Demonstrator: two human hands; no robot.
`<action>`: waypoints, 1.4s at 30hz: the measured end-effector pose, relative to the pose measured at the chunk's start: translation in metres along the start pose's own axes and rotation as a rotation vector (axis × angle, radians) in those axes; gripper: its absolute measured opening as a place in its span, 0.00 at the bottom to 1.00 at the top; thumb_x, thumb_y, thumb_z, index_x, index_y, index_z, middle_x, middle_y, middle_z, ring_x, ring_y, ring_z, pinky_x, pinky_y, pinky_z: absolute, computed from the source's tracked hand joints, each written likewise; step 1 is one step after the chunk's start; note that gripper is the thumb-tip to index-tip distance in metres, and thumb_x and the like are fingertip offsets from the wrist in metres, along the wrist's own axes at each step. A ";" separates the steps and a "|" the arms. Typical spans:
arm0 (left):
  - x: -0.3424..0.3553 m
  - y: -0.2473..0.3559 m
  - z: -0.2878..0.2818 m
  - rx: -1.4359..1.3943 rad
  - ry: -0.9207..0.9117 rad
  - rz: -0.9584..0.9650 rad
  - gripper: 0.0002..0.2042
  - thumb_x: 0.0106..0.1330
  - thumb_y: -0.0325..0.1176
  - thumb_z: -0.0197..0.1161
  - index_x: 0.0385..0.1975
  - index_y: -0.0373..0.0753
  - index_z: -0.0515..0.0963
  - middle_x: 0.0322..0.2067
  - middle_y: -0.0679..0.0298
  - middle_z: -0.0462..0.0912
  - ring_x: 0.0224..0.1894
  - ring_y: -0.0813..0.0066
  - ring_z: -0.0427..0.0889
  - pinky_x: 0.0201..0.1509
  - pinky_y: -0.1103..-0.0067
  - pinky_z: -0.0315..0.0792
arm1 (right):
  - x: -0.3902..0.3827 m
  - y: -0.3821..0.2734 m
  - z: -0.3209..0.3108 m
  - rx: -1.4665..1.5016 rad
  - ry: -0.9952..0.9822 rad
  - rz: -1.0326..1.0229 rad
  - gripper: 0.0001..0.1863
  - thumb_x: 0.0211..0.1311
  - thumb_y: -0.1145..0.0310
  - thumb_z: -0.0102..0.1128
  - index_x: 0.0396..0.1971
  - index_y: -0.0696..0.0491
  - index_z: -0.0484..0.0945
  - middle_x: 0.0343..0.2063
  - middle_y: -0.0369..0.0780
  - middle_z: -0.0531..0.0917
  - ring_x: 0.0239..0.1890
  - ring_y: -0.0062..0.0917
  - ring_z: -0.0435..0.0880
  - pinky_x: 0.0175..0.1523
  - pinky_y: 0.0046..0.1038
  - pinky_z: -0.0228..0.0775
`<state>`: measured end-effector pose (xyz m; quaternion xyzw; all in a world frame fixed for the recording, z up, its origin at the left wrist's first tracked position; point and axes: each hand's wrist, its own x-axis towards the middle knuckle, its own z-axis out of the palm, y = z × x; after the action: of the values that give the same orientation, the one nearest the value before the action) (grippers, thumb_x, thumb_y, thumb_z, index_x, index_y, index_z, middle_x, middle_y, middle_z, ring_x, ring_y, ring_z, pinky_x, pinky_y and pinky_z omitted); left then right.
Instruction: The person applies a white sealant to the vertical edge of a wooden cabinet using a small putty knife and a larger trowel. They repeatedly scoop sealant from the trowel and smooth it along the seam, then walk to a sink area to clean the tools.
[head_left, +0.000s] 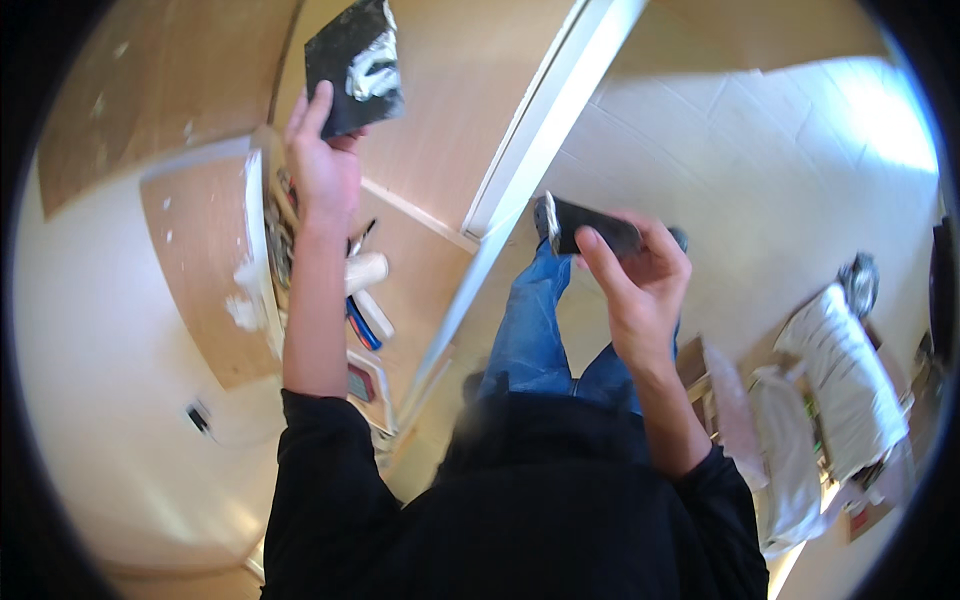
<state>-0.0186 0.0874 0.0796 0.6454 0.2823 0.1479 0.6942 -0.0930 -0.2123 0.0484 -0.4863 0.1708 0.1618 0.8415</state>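
Raised at the upper left, my left hand (325, 165) grips a dark flat square plate (335, 65) by its lower edge, the thumb on its face. A lump of white filler (375, 72) is smeared across the right part of that plate. My right hand (645, 280), right of centre, pinches a small black spreader (595, 228) between thumb and fingers. White paste coats the spreader's left edge, which points toward the left hand. The two tools are well apart, and neither touches a wall or panel.
A pale upright edge (510, 180) runs between my hands. Behind my left forearm lie several tools, including a white roll (366, 271) and a blue-handled tool (363, 325). White filled bags (845, 380) lie at lower right. A patched wood-coloured panel (205, 260) stands at left.
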 end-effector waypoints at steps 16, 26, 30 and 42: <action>0.093 -0.006 0.033 -0.090 -0.381 -0.136 0.11 0.72 0.32 0.60 0.48 0.35 0.79 0.44 0.60 0.86 0.44 0.70 0.84 0.48 0.70 0.76 | 0.042 0.080 0.090 -0.573 0.525 -0.694 0.11 0.57 0.83 0.69 0.41 0.67 0.84 0.31 0.45 0.86 0.31 0.21 0.83 0.37 0.19 0.72; 0.039 0.007 0.038 -0.145 -0.374 -0.292 0.11 0.77 0.34 0.51 0.44 0.35 0.79 0.29 0.61 0.81 0.36 0.70 0.75 0.51 0.70 0.66 | 0.038 0.078 0.104 -0.581 0.600 -0.654 0.11 0.57 0.84 0.69 0.41 0.68 0.84 0.33 0.46 0.86 0.31 0.24 0.83 0.38 0.20 0.73; 0.081 -0.001 0.036 -0.181 -0.535 -0.196 0.12 0.75 0.34 0.55 0.47 0.32 0.79 0.36 0.60 0.85 0.42 0.68 0.80 0.56 0.70 0.68 | 0.041 0.083 0.103 -0.623 0.614 -0.720 0.16 0.51 0.85 0.70 0.43 0.65 0.85 0.29 0.45 0.85 0.27 0.24 0.85 0.32 0.22 0.77; 0.148 -0.038 0.028 0.187 -0.454 0.315 0.19 0.69 0.29 0.65 0.55 0.23 0.75 0.47 0.57 0.85 0.47 0.75 0.82 0.55 0.80 0.74 | 0.039 0.078 0.108 -0.781 0.596 -0.711 0.13 0.56 0.83 0.70 0.42 0.66 0.85 0.30 0.44 0.86 0.27 0.21 0.81 0.33 0.19 0.74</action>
<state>0.1098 0.1446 0.0123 0.7591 0.0285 0.0789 0.6455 -0.0782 -0.0772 0.0220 -0.8109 0.1542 -0.2219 0.5190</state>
